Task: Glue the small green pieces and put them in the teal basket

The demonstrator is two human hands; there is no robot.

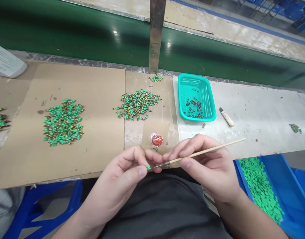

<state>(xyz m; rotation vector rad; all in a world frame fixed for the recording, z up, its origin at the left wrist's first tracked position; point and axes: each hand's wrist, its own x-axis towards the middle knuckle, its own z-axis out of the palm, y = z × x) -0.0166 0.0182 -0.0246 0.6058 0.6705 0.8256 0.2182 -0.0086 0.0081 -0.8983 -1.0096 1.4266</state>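
My left hand [127,179] pinches a small green piece [148,167] between thumb and forefinger. In my right hand [207,162] is a thin paintbrush [207,151] with a pale wooden handle, its tip pointing left close to the green piece. Whether tip and piece touch, I cannot tell. Just beyond my fingers a small round pot of red paint [157,139] sits on a cardboard scrap. Piles of small green and gold pieces lie on the cardboard, one [138,103] behind the pot and a larger one [64,122] to the left.
A turquoise basket [197,116] with small dark pieces stands right of centre, beside a white-handled knife [227,117]. A blue bin [284,186] of green pieces is low at right. A metal post [156,36] rises behind the bench. A blue stool [45,205] stands lower left.
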